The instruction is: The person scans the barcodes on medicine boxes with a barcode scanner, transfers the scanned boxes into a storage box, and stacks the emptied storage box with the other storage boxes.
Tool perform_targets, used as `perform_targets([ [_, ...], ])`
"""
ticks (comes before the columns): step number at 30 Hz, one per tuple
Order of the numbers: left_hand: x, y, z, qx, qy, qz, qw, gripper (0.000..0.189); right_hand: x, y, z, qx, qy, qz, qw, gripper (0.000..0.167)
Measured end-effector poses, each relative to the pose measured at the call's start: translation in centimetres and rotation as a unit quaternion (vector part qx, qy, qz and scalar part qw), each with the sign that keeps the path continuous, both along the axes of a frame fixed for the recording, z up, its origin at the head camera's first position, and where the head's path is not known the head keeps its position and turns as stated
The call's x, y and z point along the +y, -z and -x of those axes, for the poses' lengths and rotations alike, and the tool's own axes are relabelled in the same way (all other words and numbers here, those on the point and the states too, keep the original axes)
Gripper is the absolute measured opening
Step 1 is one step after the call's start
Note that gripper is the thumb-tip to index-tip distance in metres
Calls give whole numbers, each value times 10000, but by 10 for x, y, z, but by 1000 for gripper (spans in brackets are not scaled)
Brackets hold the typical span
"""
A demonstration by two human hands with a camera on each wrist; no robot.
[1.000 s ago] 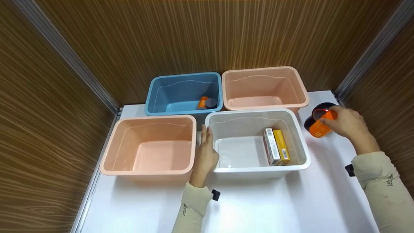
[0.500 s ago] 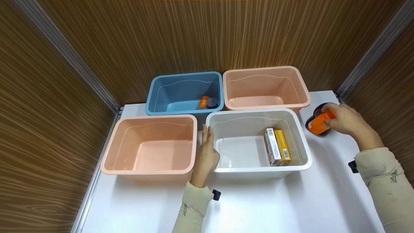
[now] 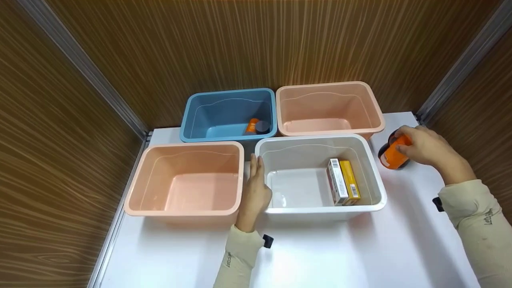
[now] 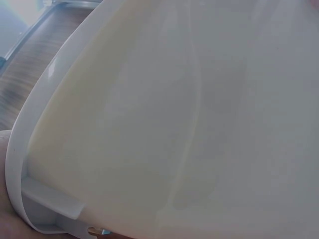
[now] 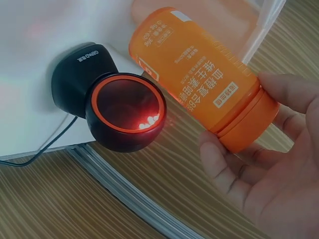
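Observation:
In the head view my right hand (image 3: 428, 150) is at the far right, pinching an orange supplement bottle (image 3: 395, 153). The right wrist view shows thumb and fingers on the cap of the bottle (image 5: 192, 69), which tilts with its base beside a black barcode scanner (image 5: 127, 112). Red light glows in the scanner's round window. My left hand (image 3: 255, 192) lies along the left side of the white bin (image 3: 316, 209), fingers straight at its rim. The left wrist view is mostly filled by that bin's wall (image 4: 134, 119).
Inside the white bin a white box (image 3: 337, 182) and a yellow box (image 3: 349, 182) stand side by side. A blue bin (image 3: 224, 108) at the back holds an orange bottle (image 3: 251, 126) with a dark round item. Pink bins stand at left (image 3: 182, 213) and back right (image 3: 328, 86).
My right hand has shifted slightly right, and the orange bottle has turned in its grip over the scanner, showing a different side. The left hand stays at the white bin.

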State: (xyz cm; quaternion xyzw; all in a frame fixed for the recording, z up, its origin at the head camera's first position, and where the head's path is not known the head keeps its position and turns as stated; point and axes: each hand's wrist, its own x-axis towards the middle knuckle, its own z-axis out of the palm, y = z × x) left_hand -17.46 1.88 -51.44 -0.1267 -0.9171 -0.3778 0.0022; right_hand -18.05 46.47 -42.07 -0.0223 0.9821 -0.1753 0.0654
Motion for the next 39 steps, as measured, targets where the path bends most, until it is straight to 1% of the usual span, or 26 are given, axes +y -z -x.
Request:
perform_targets([
  [6, -2, -1, 1, 15, -48, 64, 10000, 75, -9, -7, 0, -101, 68, 3, 9999, 41],
  [8, -2, -1, 1, 12, -53, 73, 10000, 75, -12, -11, -1, -41, 52, -61, 10000, 42],
  [12, -3, -1, 0, 20, -43, -13, 10000, 76, -20, -25, -4, 236, -8, -176, 9996, 45],
  [15, -3, 0, 0, 34, -44, -37, 10000, 77, -32, -37, -7, 540, -61, -187, 9983, 47],
  [19, -2, 0, -1, 50, -70, 69, 9999, 77, -57, -52, -8, 898, -84, -58, 9959, 49],
  [22, 0, 0, -1, 45, -67, 111, 9999, 77, -78, -60, -6, 1120, -176, 79, 9935, 50],
  [24, 1, 0, -1, 55, -47, 94, 9999, 77, -91, -63, -1, 1303, -326, 196, 9907, 50],
  [28, 5, -1, -4, 79, -47, -21, 10000, 77, -114, -65, 14, 1722, -789, 318, 9814, 47],
  [30, 9, -2, -6, 45, -48, -48, 10000, 77, -126, -66, 22, 1843, -967, 360, 9774, 46],
  [34, 15, -4, -10, -76, -95, -17, 9999, 76, -152, -70, 38, 1768, -1137, 455, 9766, 47],
  [39, 24, -7, -14, -148, -61, 75, 9998, 75, -184, -72, 59, 1596, -1121, 787, 9776, 48],
])
